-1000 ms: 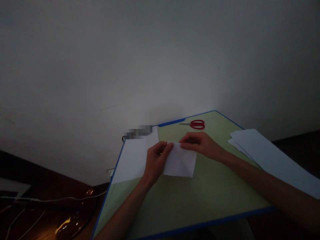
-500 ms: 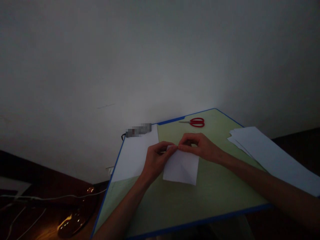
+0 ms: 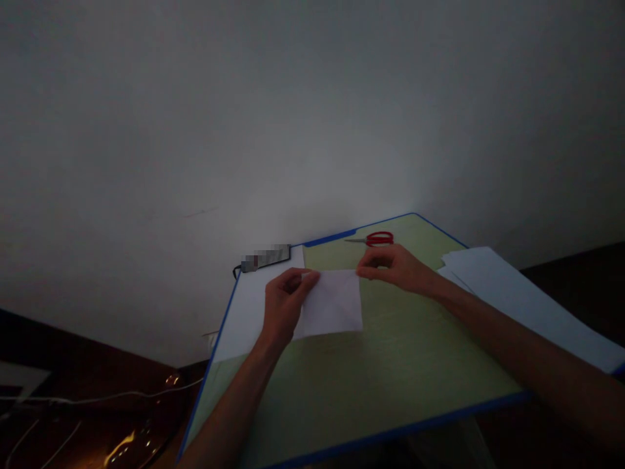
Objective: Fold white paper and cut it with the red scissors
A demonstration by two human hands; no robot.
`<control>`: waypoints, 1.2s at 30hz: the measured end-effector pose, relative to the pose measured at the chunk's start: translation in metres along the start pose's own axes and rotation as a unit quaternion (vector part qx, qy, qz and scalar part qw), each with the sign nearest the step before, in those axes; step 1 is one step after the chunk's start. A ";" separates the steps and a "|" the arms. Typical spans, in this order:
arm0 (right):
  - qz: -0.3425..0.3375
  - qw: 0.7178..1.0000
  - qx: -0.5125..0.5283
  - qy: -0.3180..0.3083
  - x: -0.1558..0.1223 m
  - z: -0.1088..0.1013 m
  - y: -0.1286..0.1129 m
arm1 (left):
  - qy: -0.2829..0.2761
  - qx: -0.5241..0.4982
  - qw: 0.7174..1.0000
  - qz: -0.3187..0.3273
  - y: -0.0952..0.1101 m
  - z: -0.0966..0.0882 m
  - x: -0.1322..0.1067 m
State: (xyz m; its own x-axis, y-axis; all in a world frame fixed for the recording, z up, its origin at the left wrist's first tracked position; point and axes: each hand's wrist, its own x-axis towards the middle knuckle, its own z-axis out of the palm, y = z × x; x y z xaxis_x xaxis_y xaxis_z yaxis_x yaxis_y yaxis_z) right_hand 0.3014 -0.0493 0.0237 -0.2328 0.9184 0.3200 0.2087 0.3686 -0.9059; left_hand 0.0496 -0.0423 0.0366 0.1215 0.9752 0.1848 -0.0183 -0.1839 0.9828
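Note:
A small white sheet of paper (image 3: pixel 334 305) with faint crease lines is held up over the green tabletop. My left hand (image 3: pixel 287 296) pinches its upper left edge between thumb and fingers. At the upper right corner, my right hand (image 3: pixel 390 268) has thumb and forefinger closed on the paper. Just beyond the right hand lie red-handled scissors (image 3: pixel 379 239), their blades pointing left. Behind my left hand a larger white sheet (image 3: pixel 239 326) rests flat on the table.
The green table (image 3: pixel 390 378) has a blue rim and stands against a grey wall. A dark, partly blurred-out object (image 3: pixel 266 258) lies at its back left edge. Loose white sheets (image 3: pixel 527 299) are stacked at the right. White cables (image 3: pixel 131 394) run at the lower left.
My hands have moved apart along the paper's top edge, the left going left and the right slightly right. The small sheet has shifted left and up and now looks flatter.

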 end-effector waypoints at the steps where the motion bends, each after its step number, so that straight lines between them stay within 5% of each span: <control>1: 0.001 1.000 0.003 0.009 0.000 0.000 0.000 | 0.001 0.000 1.000 0.004 0.000 0.001 -0.001; 9: -0.013 0.996 0.019 0.089 -0.001 0.012 -0.009 | -0.010 -0.028 0.999 -0.028 -0.003 0.008 -0.005; 14: 0.027 0.995 0.088 0.026 -0.004 0.022 -0.009 | -0.026 -0.071 0.996 -0.039 -0.003 0.007 -0.004; 16: 0.027 0.995 0.081 0.049 -0.004 0.022 -0.009 | -0.042 -0.063 0.996 -0.039 -0.003 0.007 -0.005; 19: -0.010 0.992 0.033 0.118 -0.006 0.022 -0.010 | -0.077 -0.025 0.996 -0.030 -0.001 0.008 -0.007; 23: -0.098 0.991 -0.038 0.082 -0.009 0.024 -0.019 | -0.102 0.052 0.993 0.025 0.005 0.011 -0.013; 27: -0.146 0.985 -0.076 0.040 -0.011 0.028 -0.026 | -0.082 0.098 0.989 0.072 0.006 0.012 -0.016; 36: -0.043 0.990 0.025 0.133 -0.007 0.023 -0.010 | 0.013 0.045 0.995 0.087 0.003 0.011 -0.012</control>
State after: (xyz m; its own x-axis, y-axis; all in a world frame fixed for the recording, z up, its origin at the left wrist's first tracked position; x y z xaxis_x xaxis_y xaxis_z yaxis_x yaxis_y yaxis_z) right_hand 0.2787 -0.0625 0.0239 0.0130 0.8918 0.4522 0.1503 0.4453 -0.8827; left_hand 0.0592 -0.0563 0.0374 0.0982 0.9305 0.3529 0.0522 -0.3590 0.9319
